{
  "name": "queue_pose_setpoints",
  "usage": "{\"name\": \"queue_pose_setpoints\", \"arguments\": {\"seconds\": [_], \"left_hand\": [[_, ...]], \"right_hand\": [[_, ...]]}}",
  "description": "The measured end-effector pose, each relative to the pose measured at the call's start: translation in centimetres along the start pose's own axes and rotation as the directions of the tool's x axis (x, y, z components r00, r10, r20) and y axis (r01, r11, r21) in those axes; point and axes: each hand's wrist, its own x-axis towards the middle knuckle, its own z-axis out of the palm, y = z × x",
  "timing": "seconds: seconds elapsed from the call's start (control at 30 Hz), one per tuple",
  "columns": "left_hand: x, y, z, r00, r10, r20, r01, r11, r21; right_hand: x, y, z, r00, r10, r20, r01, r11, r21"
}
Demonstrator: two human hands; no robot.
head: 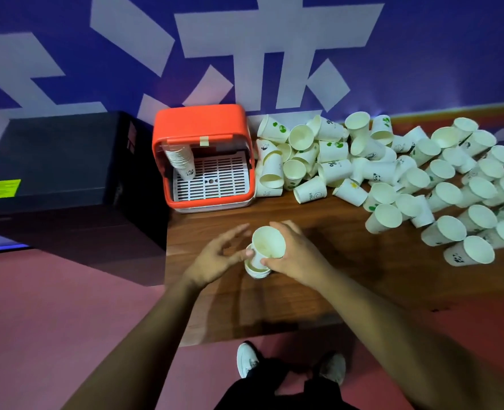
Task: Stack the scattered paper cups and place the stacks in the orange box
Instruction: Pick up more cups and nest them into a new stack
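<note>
Right hand point(292, 257) is wrapped round a cup point(268, 242) at centre frame, mouth up. It looks to be seating the cup into the short stack point(256, 269) standing on the table point(304, 294). Left hand point(218, 255) has its fingers spread and mostly straight, with one tip touching the stack's side, probably steadying it while the cup nests.

Orange box point(200, 119) is at upper centre, open toward the camera. A finished stack point(181, 161) leans in its left corner on the white grid tray point(218, 182), which leaves room for more. The loose cups point(348, 161) are heaped right of the box, within right-hand reach.

Can't tell:
- how many cups are in the short stack, since the hands cover it
- where the right fingertips are behind the cup
- how far the pile runs, as it's cut off at the right edge
</note>
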Motion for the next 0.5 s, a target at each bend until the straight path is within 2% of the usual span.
{"name": "queue_pose_setpoints", "arguments": {"seconds": [0.17,0.27,0.5], "left_hand": [[0.3,-1.3,0.1,0.997,-0.008,0.081,-0.002,0.992,0.129],[0.0,-2.3,0.6,0.993,-0.022,0.116,0.004,0.989,0.15],[0.2,-2.6,-0.2,0.992,-0.058,0.116,0.033,0.977,0.209]], "right_hand": [[0.5,1.2,1.8,0.995,0.016,0.102,-0.013,0.999,-0.033],[0.4,1.7,3.2,0.989,0.03,0.143,-0.025,0.999,-0.033],[0.4,2.4,3.6,0.976,0.072,0.205,-0.079,0.996,0.028]]}}
